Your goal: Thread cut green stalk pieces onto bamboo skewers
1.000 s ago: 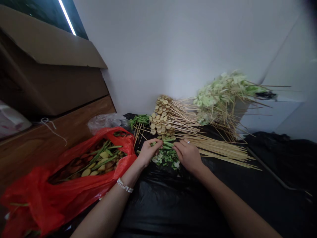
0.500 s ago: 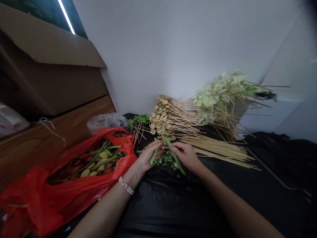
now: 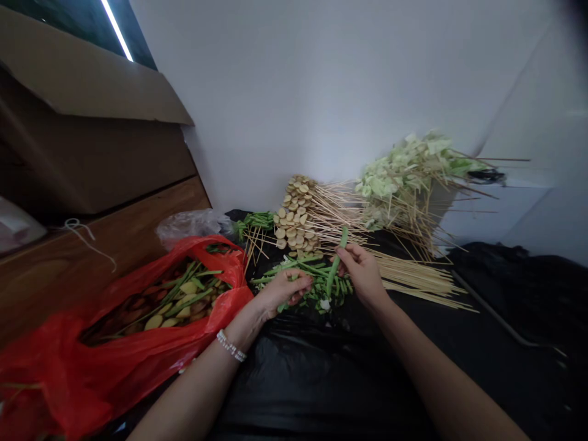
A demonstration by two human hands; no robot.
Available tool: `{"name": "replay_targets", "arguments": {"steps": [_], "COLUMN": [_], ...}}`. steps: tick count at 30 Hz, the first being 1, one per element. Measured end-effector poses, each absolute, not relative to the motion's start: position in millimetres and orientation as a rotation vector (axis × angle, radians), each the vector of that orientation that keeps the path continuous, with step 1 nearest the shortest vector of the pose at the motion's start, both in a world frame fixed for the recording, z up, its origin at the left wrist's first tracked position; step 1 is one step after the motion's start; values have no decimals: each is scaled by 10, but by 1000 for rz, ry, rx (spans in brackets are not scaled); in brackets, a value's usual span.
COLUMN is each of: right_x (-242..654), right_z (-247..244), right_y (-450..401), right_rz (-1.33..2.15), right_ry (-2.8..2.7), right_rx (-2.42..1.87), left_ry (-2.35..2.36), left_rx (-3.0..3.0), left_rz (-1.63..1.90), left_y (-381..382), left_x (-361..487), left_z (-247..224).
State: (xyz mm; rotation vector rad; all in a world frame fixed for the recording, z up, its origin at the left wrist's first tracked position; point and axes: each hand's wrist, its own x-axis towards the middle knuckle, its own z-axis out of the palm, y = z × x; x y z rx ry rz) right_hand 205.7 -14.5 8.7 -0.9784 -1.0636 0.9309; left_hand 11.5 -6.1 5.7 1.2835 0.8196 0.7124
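Observation:
Between the thumb and fingers of my right hand [image 3: 361, 272] is a long flat green bean [image 3: 337, 263], held nearly upright. My left hand [image 3: 287, 288] is closed, its fingers curled around a short piece of green bean [image 3: 282, 307] that is mostly hidden. Below and between both hands lies a pile of cut green bean pieces [image 3: 316, 297] with a few whole pods, on black plastic [image 3: 321, 373]. Behind the pile are skewered potato slices [image 3: 294, 236], their sticks pointing right.
Loose bamboo skewers [image 3: 422, 278] lie right of my right hand. Skewered cabbage leaves [image 3: 399, 174] stand behind them. On the left, a red plastic bag [image 3: 184, 337] holds potato slices and beans. Skewered green beans [image 3: 257, 222], a clear bag [image 3: 195, 228] and a cardboard box [image 3: 128, 153] sit farther back.
My hands have moved apart. The right hand has lifted the long bean up and to the right, and the left stays low with its piece. More of the bean pile shows.

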Motion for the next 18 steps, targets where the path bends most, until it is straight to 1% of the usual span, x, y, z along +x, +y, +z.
{"name": "replay_targets", "arguments": {"steps": [8,11,13,15,18], "right_x": [2028,2027,2017,1995,1944], "right_z": [69,61,50,36,22], "right_y": [-142,-146,-177,-233,-329], "right_rz": [862,819,741,507,-77], "right_ry": [-1093,-1124,-1240,-1448,-1804], "right_rx": [-965,-1022,-1113,-1223,-1226], "left_ry": [886,874,893,941,1021], "left_rx": [1548,1558,1538,1526,1608], "left_rz": [585,647,717,787,884], "left_y": [-92,-82,-58,-20,38], "left_x": [148,148,146,141,131], "left_z": [20,8,-11,-43,-99]}}
